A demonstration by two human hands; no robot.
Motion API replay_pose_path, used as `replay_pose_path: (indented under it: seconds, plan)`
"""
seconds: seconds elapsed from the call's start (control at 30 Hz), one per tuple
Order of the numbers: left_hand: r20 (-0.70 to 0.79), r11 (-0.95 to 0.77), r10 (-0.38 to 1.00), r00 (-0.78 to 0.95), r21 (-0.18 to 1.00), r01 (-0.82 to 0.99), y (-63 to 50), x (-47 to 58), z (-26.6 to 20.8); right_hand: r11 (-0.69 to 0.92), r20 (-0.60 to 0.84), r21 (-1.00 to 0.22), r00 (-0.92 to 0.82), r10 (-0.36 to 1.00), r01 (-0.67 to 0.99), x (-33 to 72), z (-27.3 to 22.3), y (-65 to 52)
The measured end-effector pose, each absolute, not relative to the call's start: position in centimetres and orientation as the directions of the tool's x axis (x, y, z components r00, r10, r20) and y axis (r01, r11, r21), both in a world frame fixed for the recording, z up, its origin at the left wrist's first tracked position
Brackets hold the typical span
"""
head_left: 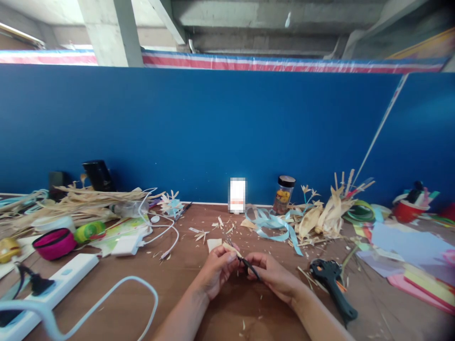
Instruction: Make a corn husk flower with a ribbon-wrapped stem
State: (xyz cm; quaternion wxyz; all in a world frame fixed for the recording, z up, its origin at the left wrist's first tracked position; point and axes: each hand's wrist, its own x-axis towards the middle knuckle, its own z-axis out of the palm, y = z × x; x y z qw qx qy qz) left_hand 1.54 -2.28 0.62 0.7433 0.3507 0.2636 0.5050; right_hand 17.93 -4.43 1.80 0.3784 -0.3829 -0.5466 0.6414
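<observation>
Near the middle of the table, my left hand [221, 267] pinches a small pale piece of corn husk [232, 249] between thumb and fingers. Close beside it, my right hand [269, 274] is closed around black-handled scissors [251, 269]. The scissors point toward the husk, and their blades are partly hidden by my fingers. Just beyond my left hand lies a flat cream-coloured piece [214, 244], with husk scraps [201, 235] scattered past it.
A glue gun [332, 286] lies right of my right hand. Light blue ribbon [277, 226], a jar [283, 195] and a husk bundle [323, 215] stand behind. At left are a power strip [59, 289], a white cable [128, 279] and a pink band [54, 244]. A blue partition [213, 128] closes the back.
</observation>
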Motion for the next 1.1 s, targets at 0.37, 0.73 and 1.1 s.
replay_pose_path:
  seconds: [0.37,0.73,1.1]
  plan:
    - [-0.001,0.227,0.939,0.345,0.757,-0.613,-2.0,1.5,0.5,-0.052,-0.01,-0.993,-0.378,0.926,-0.101,17.5,1.1,-4.0]
    - [0.014,0.225,0.935,0.355,0.75,-0.622,-1.8,1.4,0.0,-0.01,-0.004,-1.0,-0.421,0.907,-0.012,17.9,-0.3,-3.4]
    - [-0.024,0.243,0.94,0.339,0.745,-0.622,-1.5,1.4,-0.3,0.124,0.136,-0.991,-0.342,0.93,-0.056,17.3,-0.6,-3.3]
